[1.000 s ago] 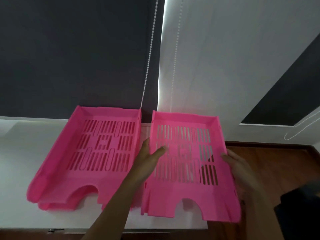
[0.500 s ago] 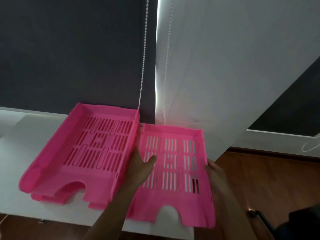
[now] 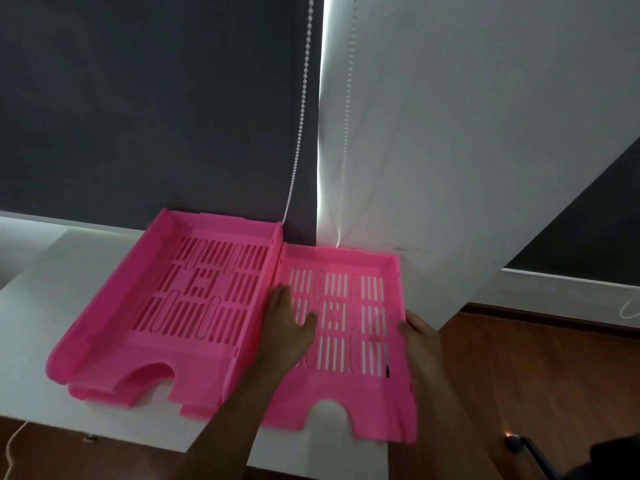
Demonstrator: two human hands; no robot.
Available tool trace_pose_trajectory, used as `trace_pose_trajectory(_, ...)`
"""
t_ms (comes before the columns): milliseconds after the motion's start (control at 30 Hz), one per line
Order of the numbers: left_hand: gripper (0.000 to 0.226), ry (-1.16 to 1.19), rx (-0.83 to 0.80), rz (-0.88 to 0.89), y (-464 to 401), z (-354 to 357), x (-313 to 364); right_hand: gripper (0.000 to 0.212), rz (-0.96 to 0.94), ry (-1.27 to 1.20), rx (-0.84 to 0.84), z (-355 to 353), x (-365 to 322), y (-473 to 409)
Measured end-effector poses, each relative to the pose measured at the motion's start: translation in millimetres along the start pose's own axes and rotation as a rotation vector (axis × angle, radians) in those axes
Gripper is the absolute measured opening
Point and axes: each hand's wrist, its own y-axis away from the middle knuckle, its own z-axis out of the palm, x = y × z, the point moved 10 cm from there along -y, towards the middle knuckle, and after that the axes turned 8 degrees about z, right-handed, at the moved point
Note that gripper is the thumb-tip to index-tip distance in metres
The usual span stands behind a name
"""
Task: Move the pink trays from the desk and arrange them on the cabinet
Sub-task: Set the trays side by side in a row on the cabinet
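pink tray clamped between left hand and right hand, tray stack touching, bead chains behind

Dark blind, bead chain, wood floor, perhaps a chair base.

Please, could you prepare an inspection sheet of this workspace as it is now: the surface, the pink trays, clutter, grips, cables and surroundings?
Surface: white cabinet top; all trays rest on it.
Job's things: left tray stack, at least two nested; right tray, single, beside the stack.
Clutter: nothing seen.
Grips: left hand lies over the right tray's left wall, thumb inside; whether it grips is unclear. Right hand holds the tray's right wall.
Cables: bead chains hang behind the trays; white cord lower left.
Surroundings: dark blind, white wall, wooden floor.
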Motion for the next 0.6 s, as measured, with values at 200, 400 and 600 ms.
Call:
trace_pose_trajectory(200,0.076,0.095,0.023,0.025,6.7,-14.0,9.9,0.038,-0.081,0.006,0.213,-19.8,-8.0,11.4)
trace_pose_trajectory(400,0.067,0.156,0.085,0.140,14.1,-50.3,37.7,0.034,-0.277,0.018,0.257,3.9,-53.7,42.1)
trace_pose_trajectory(600,0.061,0.232,0.123,0.290,10.0,-118.1,40.4,0.031,-0.393,-0.065,0.174,83.6,-70.0,83.1)
